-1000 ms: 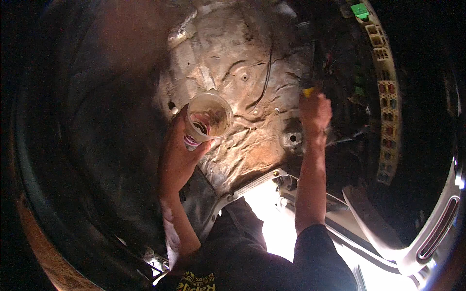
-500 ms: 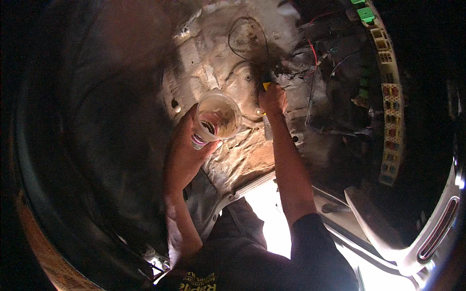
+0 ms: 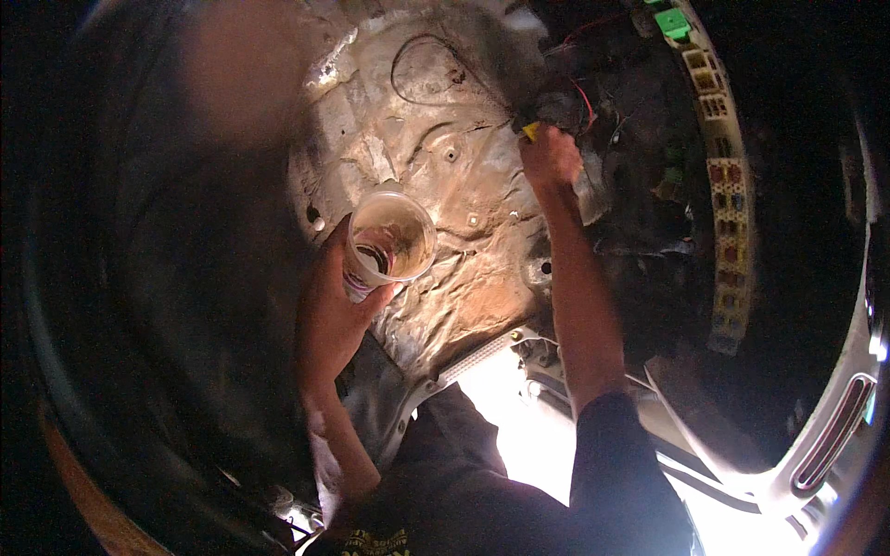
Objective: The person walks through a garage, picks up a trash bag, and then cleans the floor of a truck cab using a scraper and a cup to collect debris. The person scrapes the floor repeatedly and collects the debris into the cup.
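My left hand (image 3: 332, 301) is wrapped round a clear plastic cup (image 3: 408, 227), tilted so that its open mouth faces me. Something dark shows low inside, but I cannot make out the contents. Farther off to the right, my right hand (image 3: 554, 157) is closed on a yellow-handled brush (image 3: 531, 131). Only a yellow end sticks out past the fingers; the rest is hidden by the hand. Both hands are over a bare, dirt-brown vehicle floor (image 3: 464, 185) with creases and small holes.
A thin dark cable (image 3: 397, 69) loops across the far floor. Red wires (image 3: 586, 104) lie beyond my right hand. A long fuse and connector strip (image 3: 730, 199) runs along the right. Nearby is a pale trim panel (image 3: 788, 486); bright light comes through the opening at the bottom.
My right hand has moved right and slightly away, and the brush's grey bristle end no longer shows. My left hand and the cup sit a little farther left and lower in view.
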Available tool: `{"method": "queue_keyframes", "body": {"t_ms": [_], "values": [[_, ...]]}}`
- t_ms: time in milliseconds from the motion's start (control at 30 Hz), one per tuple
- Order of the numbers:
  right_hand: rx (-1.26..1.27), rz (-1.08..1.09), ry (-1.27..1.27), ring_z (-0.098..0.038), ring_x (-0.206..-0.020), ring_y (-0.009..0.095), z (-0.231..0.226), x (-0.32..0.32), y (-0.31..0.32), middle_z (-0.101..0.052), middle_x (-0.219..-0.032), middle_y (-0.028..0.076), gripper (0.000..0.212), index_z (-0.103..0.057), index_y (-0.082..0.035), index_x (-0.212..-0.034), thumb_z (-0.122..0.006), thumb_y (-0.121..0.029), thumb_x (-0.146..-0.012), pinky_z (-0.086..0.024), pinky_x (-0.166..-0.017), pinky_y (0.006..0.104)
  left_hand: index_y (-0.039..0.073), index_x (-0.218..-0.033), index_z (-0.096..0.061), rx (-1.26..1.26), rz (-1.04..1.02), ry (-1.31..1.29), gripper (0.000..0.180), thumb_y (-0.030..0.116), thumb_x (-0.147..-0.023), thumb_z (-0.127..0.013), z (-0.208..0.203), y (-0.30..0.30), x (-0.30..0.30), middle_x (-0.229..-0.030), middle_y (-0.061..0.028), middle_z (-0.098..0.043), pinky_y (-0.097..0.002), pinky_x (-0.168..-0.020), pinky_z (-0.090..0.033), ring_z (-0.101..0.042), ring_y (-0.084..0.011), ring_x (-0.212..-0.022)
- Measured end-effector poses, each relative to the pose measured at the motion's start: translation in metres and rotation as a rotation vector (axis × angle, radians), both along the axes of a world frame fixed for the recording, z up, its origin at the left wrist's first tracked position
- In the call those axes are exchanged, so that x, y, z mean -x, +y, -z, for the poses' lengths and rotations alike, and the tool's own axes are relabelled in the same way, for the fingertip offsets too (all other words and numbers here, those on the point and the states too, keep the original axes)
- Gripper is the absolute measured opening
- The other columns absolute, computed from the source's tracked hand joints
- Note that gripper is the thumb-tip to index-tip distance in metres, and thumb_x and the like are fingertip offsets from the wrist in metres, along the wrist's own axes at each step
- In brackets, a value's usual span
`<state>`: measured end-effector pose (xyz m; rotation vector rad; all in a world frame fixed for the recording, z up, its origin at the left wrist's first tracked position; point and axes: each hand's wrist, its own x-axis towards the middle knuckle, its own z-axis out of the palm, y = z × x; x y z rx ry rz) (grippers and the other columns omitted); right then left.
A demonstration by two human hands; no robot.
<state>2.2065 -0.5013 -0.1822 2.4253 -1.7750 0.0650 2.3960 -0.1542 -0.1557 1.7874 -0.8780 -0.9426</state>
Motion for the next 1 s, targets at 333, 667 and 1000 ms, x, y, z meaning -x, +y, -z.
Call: {"method": "queue_keyframes", "body": {"t_ms": [333, 667, 1000], "values": [[0.271, 0.186, -0.428, -0.074, -0.078, 0.034, -0.082, 0.171, 0.018, -0.076, -0.097, 0.018, 0.036, -0.074, 0.001, -0.103, -0.08, -0.031, -0.088, -0.06, -0.074, 0.0474, 0.008, -0.16, -0.04, 0.023, -0.001, -0.051, 0.091, 0.012, -0.082, -0.087, 0.004, 0.0, 0.001, -0.152, -0.0185, -0.055, -0.0455, -0.117, -0.046, -0.055, -0.035, -0.14], [0.17, 0.258, -0.192, -0.074, -0.085, 0.033, -0.072, 0.178, -0.093, -0.074, -0.108, 0.017, 0.042, -0.072, 0.002, -0.111, -0.078, -0.035, -0.091, -0.06, -0.077, 0.0467, 0.006, -0.156, -0.045, 0.034, 0.011, -0.09, 0.087, 0.011, -0.081, -0.088, -0.013, -0.004, 0.003, -0.145, -0.0199, -0.06, -0.0453, -0.113, -0.048, -0.06, -0.0347, -0.135], [0.203, 0.319, -0.145, -0.073, -0.091, 0.032, -0.037, 0.15, -0.165, -0.072, -0.119, 0.017, 0.049, -0.071, 0.003, -0.118, -0.077, -0.038, -0.093, -0.06, -0.081, 0.046, 0.006, -0.153, -0.047, 0.061, 0.017, -0.046, 0.083, 0.01, -0.081, -0.087, -0.016, -0.004, 0.0, -0.141, -0.021, -0.063, -0.0456, -0.112, -0.048, -0.061, -0.036, -0.133]]}}
